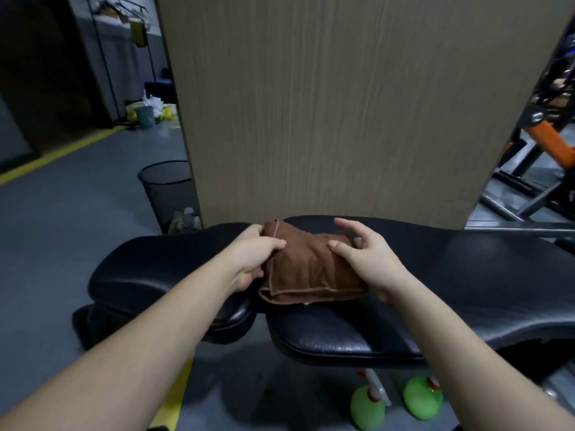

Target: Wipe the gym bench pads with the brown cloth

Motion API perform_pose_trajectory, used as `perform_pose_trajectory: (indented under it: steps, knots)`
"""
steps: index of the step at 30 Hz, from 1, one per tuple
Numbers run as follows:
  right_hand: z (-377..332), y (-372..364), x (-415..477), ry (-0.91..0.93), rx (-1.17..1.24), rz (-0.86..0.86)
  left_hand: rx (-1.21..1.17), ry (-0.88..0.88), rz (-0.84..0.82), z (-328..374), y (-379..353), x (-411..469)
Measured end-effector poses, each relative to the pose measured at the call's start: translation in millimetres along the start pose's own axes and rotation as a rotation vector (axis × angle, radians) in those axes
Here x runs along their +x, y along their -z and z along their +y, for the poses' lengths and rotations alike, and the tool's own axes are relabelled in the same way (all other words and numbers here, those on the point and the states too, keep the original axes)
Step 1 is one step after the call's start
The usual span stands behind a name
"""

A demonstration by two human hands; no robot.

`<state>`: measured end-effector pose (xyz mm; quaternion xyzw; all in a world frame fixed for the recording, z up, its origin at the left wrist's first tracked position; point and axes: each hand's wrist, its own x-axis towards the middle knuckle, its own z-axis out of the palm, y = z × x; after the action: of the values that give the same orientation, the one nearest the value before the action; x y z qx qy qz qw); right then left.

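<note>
Brown cloth [308,265] over counter pads [466,269], left grip [255,253] pinching its left edge, right grip [367,259] clasping its right end

Two bare forearms [149,337], bare left grip [253,258], right grip [370,262].

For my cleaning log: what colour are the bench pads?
Black, glossy bench pads; the head view shows them best.

The black padded bench [466,262] runs off the right edge. That folded brown cloth [305,269] hides the fingertips of the left hand [256,255], and the far-corner clutter [157,102] by the grey bucket [145,116] is way too blurry to tell.
</note>
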<state>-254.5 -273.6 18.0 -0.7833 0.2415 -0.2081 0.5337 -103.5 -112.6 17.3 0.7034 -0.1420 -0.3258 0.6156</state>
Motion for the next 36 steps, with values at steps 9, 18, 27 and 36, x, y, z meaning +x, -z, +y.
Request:
perform_pose_trajectory:
  steps: [9, 18, 27, 36]
  knots:
    - [-44.8, -162.0, 11.3, 0.126, 0.149, -0.265, 0.417, -0.266, 0.557, -3.8, 166.3, -21.4]
    - [-40.7, -212.6, 26.0, 0.403, -0.613, -0.165, 1.13, -0.327, 0.589, -26.5, 214.0, -24.6]
    - [-29.5, -171.4, 39.2, 0.238, -0.561, 0.074, 1.291, -0.159, 0.102, -61.6, 196.6, -3.9]
    - [-25.2, -127.1, 39.2, 0.268, -0.642, 0.136, 1.115, -0.185, 0.284, -53.5, 224.0, 0.8]
